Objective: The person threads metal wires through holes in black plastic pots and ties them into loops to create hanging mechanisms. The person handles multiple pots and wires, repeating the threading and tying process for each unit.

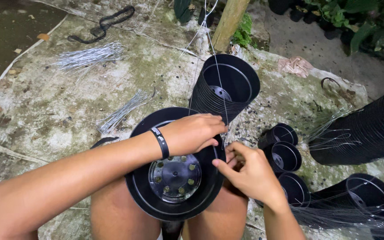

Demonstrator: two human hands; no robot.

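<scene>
Head camera looks down at a big black pot (174, 178) resting between the person's knees. Left hand (194, 132) is curled over the far rim of the pot, fingers closed on it, with a black wristband (161, 142) on the wrist. Right hand (250, 171) pinches a thin wire (216, 75) at the rim, fingers close together. The wire runs up past a stack of black pots (225, 86) lying on its side just behind. Small black pots (285, 155) sit near the right hand. Bundles of wires (90, 55) lie well apart on the stone ground (45, 115). A wooden post (230, 20) stands behind the stack.
</scene>
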